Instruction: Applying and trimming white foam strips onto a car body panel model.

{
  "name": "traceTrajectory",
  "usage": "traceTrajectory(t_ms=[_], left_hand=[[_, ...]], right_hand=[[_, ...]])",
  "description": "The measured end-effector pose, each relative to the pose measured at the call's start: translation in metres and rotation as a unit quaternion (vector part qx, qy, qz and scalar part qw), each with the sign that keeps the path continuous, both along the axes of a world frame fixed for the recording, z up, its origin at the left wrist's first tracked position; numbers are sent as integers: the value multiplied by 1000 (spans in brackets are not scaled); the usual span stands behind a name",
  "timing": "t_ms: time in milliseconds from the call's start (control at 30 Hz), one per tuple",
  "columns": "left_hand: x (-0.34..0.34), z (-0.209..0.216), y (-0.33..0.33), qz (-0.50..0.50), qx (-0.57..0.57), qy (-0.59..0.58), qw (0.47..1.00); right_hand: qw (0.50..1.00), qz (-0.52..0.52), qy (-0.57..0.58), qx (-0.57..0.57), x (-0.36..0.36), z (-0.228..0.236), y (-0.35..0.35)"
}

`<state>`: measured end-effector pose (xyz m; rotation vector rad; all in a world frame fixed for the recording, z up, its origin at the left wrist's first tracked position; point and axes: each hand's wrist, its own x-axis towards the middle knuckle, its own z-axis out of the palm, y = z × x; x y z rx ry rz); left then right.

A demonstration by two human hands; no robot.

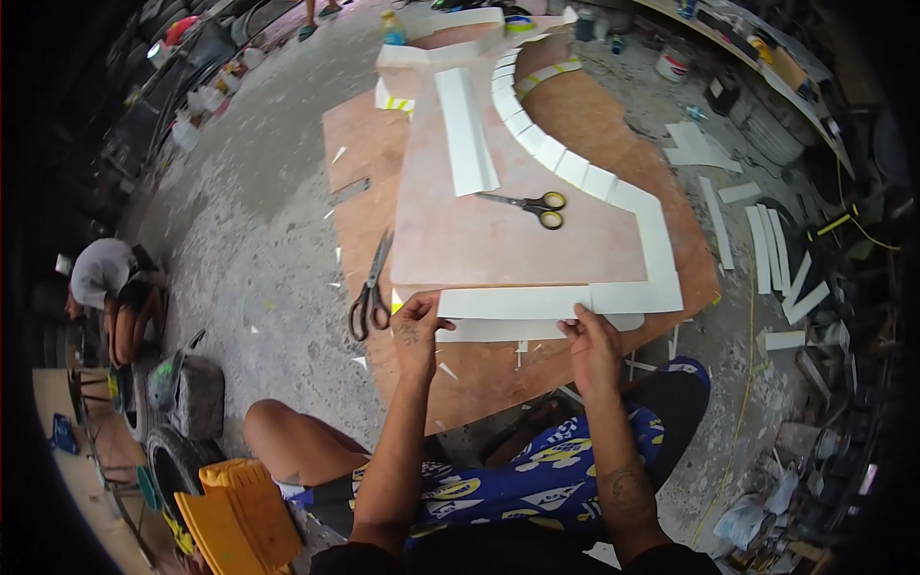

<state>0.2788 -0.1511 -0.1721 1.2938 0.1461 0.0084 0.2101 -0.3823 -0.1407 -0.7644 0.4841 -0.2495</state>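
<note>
White strip sits pinched in my left hand and right hand, and I judge the panel's curved edge covered, left edge remaining.

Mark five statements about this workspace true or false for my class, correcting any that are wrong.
1. The left hand touches the left end of a white strip. True.
2. The right hand holds scissors. False: the right hand is at the white strip.
3. The larger scissors lie left of the left hand. True.
4. The smaller scissors lie on the concrete floor. False: the smaller scissors rest on the pinkish sheet.
5. White pieces line a curved edge. True.
</note>
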Motion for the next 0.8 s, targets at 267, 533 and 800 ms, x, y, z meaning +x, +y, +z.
traceTrajectory(t_ms=[267, 533, 800], left_hand=[[-4, 1, 1, 10, 1, -9, 1000], [-3, 9, 2, 3, 15, 4, 1000], [-1, 10, 4, -1, 23, 11, 1000]], right_hand=[[1000, -8, -13, 7, 1, -4, 3], [1000, -10, -15, 21, 2, -5, 2], [999, -8, -22, 25, 3, -6, 2]])
